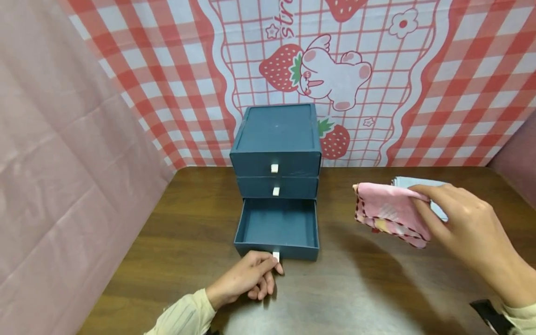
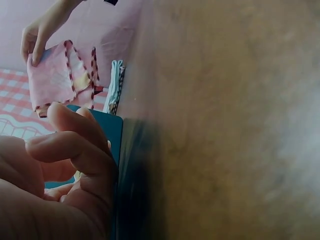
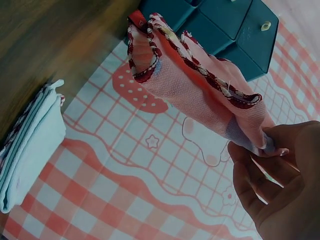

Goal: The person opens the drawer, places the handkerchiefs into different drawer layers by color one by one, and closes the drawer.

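My left hand (image 1: 247, 278) pinches the white pull tab (image 1: 276, 256) on the front of the bottom drawer (image 1: 301, 252), which is pulled out and has nothing in it. This drawer belongs to a dark teal three-drawer cabinet (image 1: 276, 128). Off to the right, my right hand (image 1: 471, 225) holds a folded pink towel (image 1: 385, 202) by one edge, up above the table. The towel has a dark red and white stitched border and a small red tag (image 3: 137, 18). Behind that hand lies a folded pale blue towel (image 1: 414, 181), partly covered by it in the head view.
The cabinet's upper two drawers are closed, each with a white tab (image 1: 274, 168). A strawberry-print checked cloth (image 1: 176, 70) hangs behind the wooden table (image 1: 192, 218). Pink fabric (image 1: 54, 153) hangs along the left side.
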The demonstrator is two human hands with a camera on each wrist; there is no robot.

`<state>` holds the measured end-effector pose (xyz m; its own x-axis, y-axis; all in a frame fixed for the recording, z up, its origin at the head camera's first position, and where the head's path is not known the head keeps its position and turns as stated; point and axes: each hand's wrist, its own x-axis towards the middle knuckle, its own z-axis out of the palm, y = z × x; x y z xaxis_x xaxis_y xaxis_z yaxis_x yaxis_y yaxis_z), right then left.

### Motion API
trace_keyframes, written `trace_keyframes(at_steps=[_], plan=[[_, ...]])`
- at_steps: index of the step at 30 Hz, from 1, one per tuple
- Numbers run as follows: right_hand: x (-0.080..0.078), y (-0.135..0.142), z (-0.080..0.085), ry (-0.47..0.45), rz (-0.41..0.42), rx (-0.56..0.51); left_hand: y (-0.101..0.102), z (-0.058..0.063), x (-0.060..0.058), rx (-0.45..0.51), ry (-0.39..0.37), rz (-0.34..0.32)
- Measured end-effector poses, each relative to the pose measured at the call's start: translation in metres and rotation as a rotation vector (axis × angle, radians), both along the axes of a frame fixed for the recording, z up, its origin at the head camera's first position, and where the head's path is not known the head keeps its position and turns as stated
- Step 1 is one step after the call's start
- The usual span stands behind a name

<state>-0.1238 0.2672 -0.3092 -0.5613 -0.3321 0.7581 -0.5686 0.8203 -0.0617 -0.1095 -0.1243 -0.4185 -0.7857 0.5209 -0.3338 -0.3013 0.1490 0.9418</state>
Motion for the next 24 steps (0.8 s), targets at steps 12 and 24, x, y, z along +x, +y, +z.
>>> trace_keyframes(at_steps=[12, 24], plan=[[0.001, -0.021, 0.006, 0.092, 0.125, -0.044, 0.0, 0.002, 0.013, -0.047, 0.082, -0.028], [0.003, -0.037, 0.013, 0.121, 0.167, -0.032, -0.004, 0.012, 0.019, -0.231, 0.25, -0.077]])
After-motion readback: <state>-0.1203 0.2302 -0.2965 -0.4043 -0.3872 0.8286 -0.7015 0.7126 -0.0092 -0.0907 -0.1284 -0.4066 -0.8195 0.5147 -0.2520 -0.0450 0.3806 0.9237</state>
